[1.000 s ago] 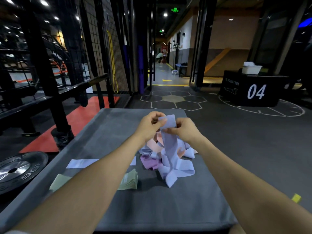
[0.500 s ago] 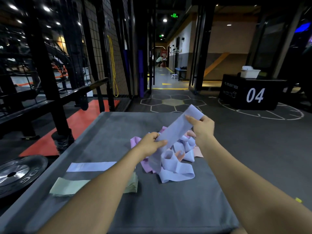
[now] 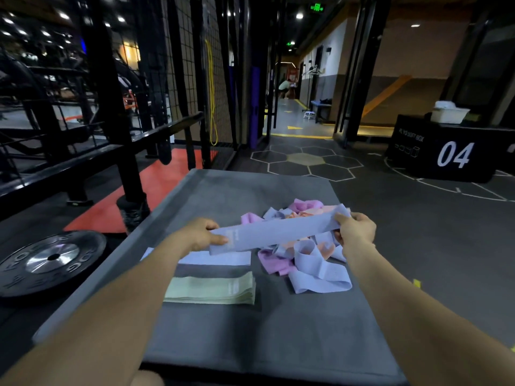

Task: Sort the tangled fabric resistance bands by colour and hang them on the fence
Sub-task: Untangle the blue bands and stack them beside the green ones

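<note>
a dim gym floor with hexagon markings, a black mesh fence (image 3: 192,65) along the left and a grey padded platform (image 3: 278,330) in front of the person. the left hand (image 3: 199,236) pinches one end of a lavender band (image 3: 276,232) and the right hand (image 3: 355,229) pinches the other, fingers curled round the fabric, so it hangs stretched flat above the tangled pile (image 3: 303,246) of lavender, pink and peach bands. on the platform to the left lie a flat lavender band (image 3: 214,258) and, nearer, a pale green stack (image 3: 211,290). the likely step is laying this band on the lavender one. risks, as i judge them: the band could drop askew across the green stack and mix the colours, or a low pass could snag the pile and drag a loop along
</note>
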Motion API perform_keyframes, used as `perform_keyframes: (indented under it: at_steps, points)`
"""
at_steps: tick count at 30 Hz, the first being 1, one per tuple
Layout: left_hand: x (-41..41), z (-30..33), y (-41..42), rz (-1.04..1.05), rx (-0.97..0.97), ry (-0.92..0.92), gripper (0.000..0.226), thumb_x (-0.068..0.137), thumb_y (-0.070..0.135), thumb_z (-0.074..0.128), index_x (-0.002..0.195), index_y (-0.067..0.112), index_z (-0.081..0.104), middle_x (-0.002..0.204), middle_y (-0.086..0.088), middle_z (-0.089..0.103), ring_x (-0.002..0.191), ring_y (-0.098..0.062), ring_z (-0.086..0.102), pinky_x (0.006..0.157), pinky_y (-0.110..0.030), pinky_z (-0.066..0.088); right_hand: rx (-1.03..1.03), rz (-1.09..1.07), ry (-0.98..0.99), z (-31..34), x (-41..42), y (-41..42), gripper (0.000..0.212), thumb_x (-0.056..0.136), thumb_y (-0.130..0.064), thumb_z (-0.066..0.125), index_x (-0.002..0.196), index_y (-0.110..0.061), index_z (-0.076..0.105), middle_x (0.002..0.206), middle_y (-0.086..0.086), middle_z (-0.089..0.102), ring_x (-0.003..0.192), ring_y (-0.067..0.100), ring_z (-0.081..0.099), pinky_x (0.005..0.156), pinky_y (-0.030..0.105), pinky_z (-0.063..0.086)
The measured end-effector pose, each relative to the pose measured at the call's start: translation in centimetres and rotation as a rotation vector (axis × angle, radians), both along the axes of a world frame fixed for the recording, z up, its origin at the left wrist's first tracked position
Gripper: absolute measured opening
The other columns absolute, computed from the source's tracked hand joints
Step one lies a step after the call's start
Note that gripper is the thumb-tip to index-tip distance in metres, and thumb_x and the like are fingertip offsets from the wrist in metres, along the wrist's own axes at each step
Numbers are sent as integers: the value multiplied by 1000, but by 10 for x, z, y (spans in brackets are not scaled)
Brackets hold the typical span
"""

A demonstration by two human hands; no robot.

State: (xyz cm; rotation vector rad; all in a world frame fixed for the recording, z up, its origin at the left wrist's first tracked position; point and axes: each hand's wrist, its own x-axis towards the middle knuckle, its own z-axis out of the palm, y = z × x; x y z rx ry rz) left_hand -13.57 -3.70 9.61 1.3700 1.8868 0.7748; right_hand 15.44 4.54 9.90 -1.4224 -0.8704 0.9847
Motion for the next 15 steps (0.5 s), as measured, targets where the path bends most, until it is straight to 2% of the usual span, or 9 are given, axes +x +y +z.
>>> perform_keyframes:
  at_steps: [2,3,5,9,12,13,14,15]
  points:
    - [-22,-11,-1,142,5,-80,14,88,16,65,98,12,57,91,-8,50,81,-22,48,70,-29,43,-30,33,-40,-15,-19,1,9,86,-18,63,84,-9,61,79,13,59,62,25,53,62,34,51]
    - [-32,-17,-2,218,10,-136,18,89,15,63,106,11,56,98,-9,49,86,-23,48,76,-33,45,-53,53,-49,-23,-29,2,15,87,-19,62,75,-10,58,74,12,57,58,25,51,56,30,50]
    - [-51,-27,-3,361,57,-270,17,90,10,60,106,10,55,100,-10,48,88,-24,46,83,-36,47,-104,93,-70,-36,-49,4,24,87,-19,60,66,-11,52,67,12,51,56,24,48,45,23,45]
    - [-83,-44,-3,564,144,-446,20,90,7,60,109,9,54,104,-8,46,94,-21,44,86,-34,45,-219,198,-161,-63,-83,8,15,83,-7,56,68,-5,55,60,11,44,50,21,41,43,22,34]
    - [-108,-60,0,630,186,-437,6,90,6,60,87,9,56,101,-8,48,78,-18,48,67,-27,45,-239,243,-154,-77,-108,16,25,86,-3,60,64,-10,51,60,7,45,50,22,46,50,26,40]
    - [-118,-66,2,643,189,-411,5,90,6,60,86,7,58,99,-9,49,76,-19,48,60,-24,44,-260,252,-117,-79,-117,17,29,88,-5,59,63,-12,47,62,6,45,49,21,50,50,27,43]
    - [-126,-72,4,654,185,-374,3,90,7,60,91,4,60,98,-10,50,79,-21,49,55,-22,44,-262,277,-110,-83,-123,19,30,90,-7,58,62,-12,46,63,7,45,52,20,54,52,27,47]
    - [-135,-79,6,666,182,-338,10,90,8,61,99,3,61,98,-10,52,84,-23,50,50,-19,46,-297,271,-131,-85,-130,19,30,90,-10,58,62,-12,47,64,7,47,58,22,56,58,29,50]
